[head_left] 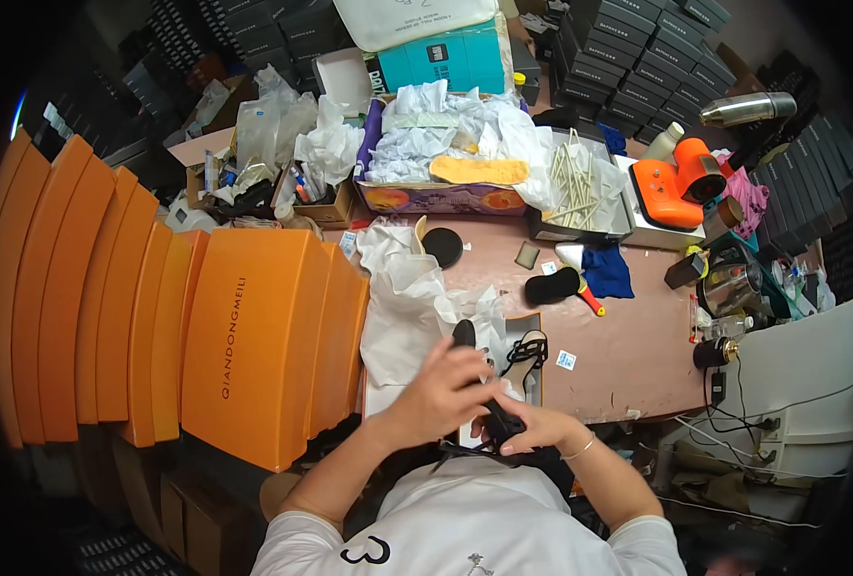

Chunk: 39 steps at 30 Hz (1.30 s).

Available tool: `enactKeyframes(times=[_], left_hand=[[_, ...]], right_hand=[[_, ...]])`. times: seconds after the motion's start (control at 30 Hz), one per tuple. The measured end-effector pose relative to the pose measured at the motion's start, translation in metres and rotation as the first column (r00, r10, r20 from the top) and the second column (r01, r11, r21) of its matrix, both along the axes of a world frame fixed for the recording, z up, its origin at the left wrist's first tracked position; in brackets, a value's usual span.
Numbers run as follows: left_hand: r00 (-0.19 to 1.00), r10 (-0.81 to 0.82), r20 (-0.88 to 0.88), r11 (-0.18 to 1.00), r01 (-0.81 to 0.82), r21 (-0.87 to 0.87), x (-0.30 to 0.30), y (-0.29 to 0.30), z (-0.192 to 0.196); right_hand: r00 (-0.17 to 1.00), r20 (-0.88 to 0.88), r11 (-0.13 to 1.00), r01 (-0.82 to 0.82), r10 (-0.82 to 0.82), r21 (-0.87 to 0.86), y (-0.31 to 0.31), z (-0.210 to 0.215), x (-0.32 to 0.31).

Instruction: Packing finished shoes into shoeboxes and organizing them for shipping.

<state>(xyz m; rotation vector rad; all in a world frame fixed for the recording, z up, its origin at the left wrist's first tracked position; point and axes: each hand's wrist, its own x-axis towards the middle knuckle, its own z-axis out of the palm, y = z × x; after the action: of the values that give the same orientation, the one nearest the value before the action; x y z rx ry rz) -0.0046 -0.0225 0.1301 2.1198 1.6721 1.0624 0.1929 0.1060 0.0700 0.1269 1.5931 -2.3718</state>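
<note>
Close to my body, a black shoe (464, 333) is held between my two hands, its rounded end pointing away from me. My left hand (444, 386) is closed around its middle, fingers bent across it. On the end nearest me, my right hand (539, 426) grips the black part with thumb and fingers; dark straps hang below. My palms hide much of the shoe. Just beyond, a black strappy sandal (528, 353) lies in an open shoebox (540, 389). White tissue paper (397, 317) spreads from the box's left side.
Orange shoeboxes (244, 355) stand stacked at left. On the table are a black-headed brush (553, 286), a round black lid (443, 247) and a blue cloth (607, 273). Behind them are a purple box (417, 200) of crumpled paper, a tray of sticks (580, 232) and an orange device (671, 192).
</note>
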Motion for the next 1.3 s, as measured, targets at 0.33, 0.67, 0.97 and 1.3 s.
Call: enactKeyframes(times=[0.33, 0.67, 0.97, 1.3], left_hand=[[0.632, 0.387, -0.671, 0.295, -0.774, -0.560, -0.200, 0.105, -0.194], [0.754, 0.656, -0.033, 0.754, -0.656, 0.009, -0.098, 0.071, 0.014], [0.790, 0.579, 0.202, 0.812, -0.581, -0.052, -0.055, 0.049, -0.029], [0.685, 0.646, 0.338, 0.760, -0.617, -0.203, -0.034, -0.010, -0.045]], right_hand=[[0.834, 0.174, 0.536, 0.481, -0.524, -0.694, -0.005, 0.003, 0.034], [0.760, 0.052, 0.286, 0.305, -0.648, -0.908, -0.006, -0.005, 0.034], [0.816, -0.086, 0.524, 0.283, -0.572, -0.803, -0.017, 0.030, 0.051], [0.830, 0.039, 0.530, 0.392, -0.557, -0.752, -0.034, 0.018, 0.045]])
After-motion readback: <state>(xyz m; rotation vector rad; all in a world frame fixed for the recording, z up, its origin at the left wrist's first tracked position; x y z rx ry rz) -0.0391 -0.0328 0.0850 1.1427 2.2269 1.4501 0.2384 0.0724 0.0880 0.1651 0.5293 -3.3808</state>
